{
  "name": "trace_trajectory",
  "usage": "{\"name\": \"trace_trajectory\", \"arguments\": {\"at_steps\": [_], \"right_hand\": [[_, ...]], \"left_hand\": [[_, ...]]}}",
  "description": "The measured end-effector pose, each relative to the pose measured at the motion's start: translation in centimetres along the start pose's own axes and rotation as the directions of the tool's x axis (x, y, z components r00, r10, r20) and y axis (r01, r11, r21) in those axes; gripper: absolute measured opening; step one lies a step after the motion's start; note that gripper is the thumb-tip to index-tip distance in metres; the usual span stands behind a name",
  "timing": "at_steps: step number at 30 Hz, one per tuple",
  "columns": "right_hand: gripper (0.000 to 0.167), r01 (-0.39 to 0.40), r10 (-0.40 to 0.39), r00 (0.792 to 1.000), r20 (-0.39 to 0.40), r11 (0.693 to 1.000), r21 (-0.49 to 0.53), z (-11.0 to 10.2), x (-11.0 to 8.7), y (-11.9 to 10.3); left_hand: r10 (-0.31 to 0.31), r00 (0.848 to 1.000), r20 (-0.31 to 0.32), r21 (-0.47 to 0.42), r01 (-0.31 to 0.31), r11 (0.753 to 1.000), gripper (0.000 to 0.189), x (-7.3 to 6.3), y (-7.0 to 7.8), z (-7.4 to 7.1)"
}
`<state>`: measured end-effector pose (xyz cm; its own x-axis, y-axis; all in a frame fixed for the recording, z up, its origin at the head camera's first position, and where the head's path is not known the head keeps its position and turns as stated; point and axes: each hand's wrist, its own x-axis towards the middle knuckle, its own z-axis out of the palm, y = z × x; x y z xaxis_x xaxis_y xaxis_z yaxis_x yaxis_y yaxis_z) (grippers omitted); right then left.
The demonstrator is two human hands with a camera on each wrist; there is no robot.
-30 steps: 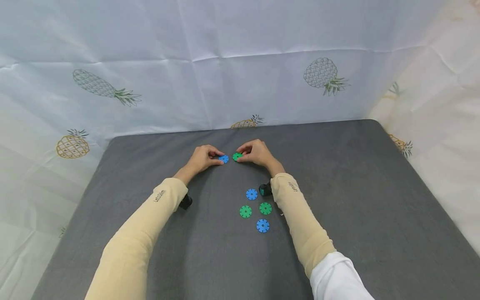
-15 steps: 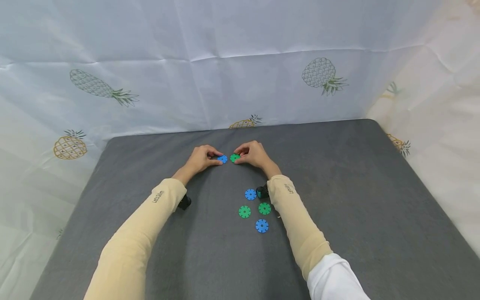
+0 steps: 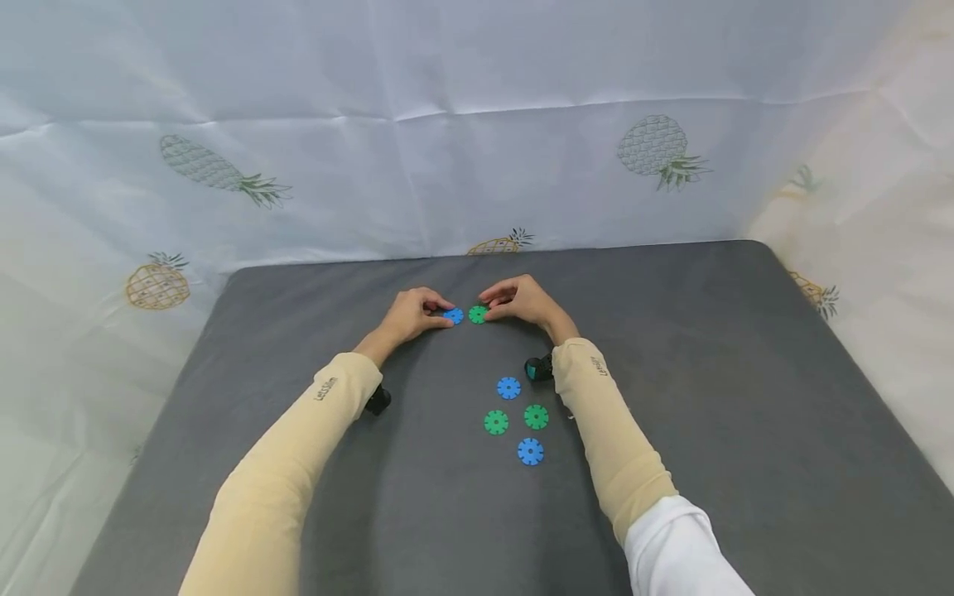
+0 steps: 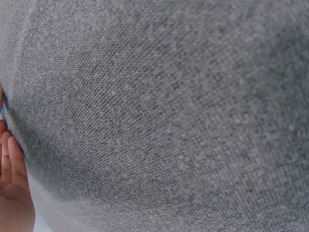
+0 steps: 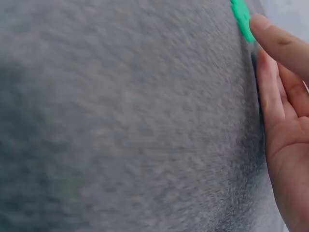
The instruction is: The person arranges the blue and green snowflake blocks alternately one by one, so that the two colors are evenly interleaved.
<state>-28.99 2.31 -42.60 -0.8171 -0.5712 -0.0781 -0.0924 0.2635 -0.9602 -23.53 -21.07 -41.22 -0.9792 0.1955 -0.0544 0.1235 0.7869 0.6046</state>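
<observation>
Far back on the table, my left hand (image 3: pixel 412 314) pinches a small blue notched disc (image 3: pixel 455 316) between thumb and fingers. Just right of it lies a green notched disc (image 3: pixel 478 314), a small gap between the two. My right hand (image 3: pixel 525 300) is at the green disc's right edge, thumb and fingers spread apart. In the right wrist view the thumb (image 5: pixel 277 41) is close beside the green disc (image 5: pixel 243 20), which lies flat on the cloth. Only the edge of my left hand (image 4: pixel 13 179) shows in the left wrist view, and its disc is mostly hidden.
Nearer on the grey table (image 3: pixel 708 414) lie more notched discs: a blue one (image 3: pixel 509 388), a green one (image 3: pixel 496 422), another green one (image 3: pixel 536 416) and another blue one (image 3: pixel 531 452). A pineapple-print curtain (image 3: pixel 417 182) hangs behind the table.
My right hand has loosened from the green disc and drawn slightly right, leaving it on the table. Before that, the green disc moved slightly closer to the blue one. My left hand keeps its pinch.
</observation>
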Motion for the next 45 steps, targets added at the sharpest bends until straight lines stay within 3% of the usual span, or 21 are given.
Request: {"name": "trace_trajectory", "arguments": {"at_steps": [5,9,18,28,45], "right_hand": [[0.044,-0.013,0.013,1.0,0.0,0.986,0.168,-0.5,-0.2,0.3],[0.045,0.0,-0.001,1.0,0.002,0.985,0.172,-0.2,0.0,0.4],[0.036,0.05,-0.049,0.998,-0.035,0.998,0.036,0.9,0.2,0.4],[0.03,0.041,-0.045,0.998,-0.035,0.991,-0.126,1.4,0.4,0.0],[0.027,0.037,-0.044,0.999,-0.025,0.974,-0.222,1.6,0.8,-0.3]], "left_hand": [[0.036,0.999,-0.009,0.005,-0.036,0.999,0.031,0.2,0.1,0.1],[0.027,0.999,-0.018,0.011,-0.027,1.0,0.031,0.2,0.1,0.0],[0.022,1.0,-0.012,0.011,-0.021,1.0,0.031,0.2,-0.1,0.1],[0.026,1.0,-0.014,0.015,-0.026,1.0,0.032,0.0,0.0,0.0],[0.013,1.0,-0.013,0.015,-0.013,1.0,0.032,-0.1,0.0,0.1]]}}
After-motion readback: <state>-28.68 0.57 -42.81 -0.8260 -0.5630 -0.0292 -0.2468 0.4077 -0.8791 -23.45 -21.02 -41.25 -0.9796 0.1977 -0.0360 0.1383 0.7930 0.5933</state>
